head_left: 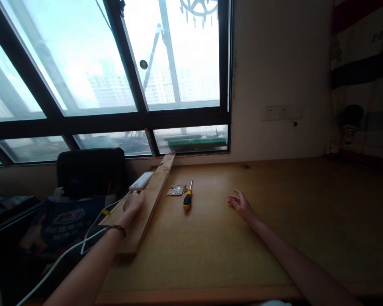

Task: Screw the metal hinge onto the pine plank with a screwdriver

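On the wooden board (148, 212) at the table's left edge, my left hand (134, 204) is closed at the near end of a white power bank (141, 181), where a white cable (94, 229) leads in. What its fingers pinch is hidden. My right hand (240, 203) hovers over or rests on the table, fingers apart and holding nothing. Between the hands lies a screwdriver (187, 199) with a black and yellow handle, its tip pointing away. Just left of it are a small card-like piece (175, 191) and some screws (185, 189).
The wooden table (223, 250) reaches the wall and window. Beyond its left edge are a black chair (91, 168) and a blue bag (67, 221). A wall socket (276, 112) is above the table, and a striped curtain (364, 85) hangs at the right.
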Demonstrator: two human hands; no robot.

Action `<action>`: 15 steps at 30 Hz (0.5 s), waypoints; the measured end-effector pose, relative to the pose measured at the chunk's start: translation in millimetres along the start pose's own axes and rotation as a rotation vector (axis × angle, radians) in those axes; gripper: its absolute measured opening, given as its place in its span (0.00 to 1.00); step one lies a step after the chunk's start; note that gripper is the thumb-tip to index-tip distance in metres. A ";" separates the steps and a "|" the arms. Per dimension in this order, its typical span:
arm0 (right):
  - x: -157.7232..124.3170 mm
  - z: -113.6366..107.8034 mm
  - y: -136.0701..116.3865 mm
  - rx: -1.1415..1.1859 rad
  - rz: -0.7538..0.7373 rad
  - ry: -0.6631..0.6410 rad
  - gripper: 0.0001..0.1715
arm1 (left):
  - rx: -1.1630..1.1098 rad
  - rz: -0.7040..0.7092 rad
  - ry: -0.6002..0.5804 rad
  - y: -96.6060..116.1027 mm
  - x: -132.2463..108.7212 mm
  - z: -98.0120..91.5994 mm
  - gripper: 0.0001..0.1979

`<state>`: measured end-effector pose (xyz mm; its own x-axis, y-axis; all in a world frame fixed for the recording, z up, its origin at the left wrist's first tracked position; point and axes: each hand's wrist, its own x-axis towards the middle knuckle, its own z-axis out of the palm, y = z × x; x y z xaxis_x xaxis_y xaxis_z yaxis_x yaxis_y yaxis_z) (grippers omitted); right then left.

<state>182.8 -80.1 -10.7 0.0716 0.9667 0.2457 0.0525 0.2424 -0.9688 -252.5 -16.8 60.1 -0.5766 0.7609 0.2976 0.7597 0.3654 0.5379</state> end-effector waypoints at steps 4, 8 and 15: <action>-3.1 -2.6 -7.3 -0.239 -0.091 -0.001 0.18 | 0.137 0.450 0.186 47.1 -51.8 6.1 0.26; -3.9 0.8 -23.0 -0.351 -0.097 0.073 0.26 | -0.250 0.709 -0.155 112.4 -133.7 30.7 0.28; -4.6 54.5 -42.8 0.000 -0.173 0.083 0.34 | -0.994 0.386 -0.583 195.2 -243.4 84.7 0.25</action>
<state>126.0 -90.5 27.8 0.1436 0.9006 0.4102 0.0707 0.4041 -0.9120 61.6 -85.3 25.9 0.0529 0.9493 0.3100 0.1420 -0.3144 0.9386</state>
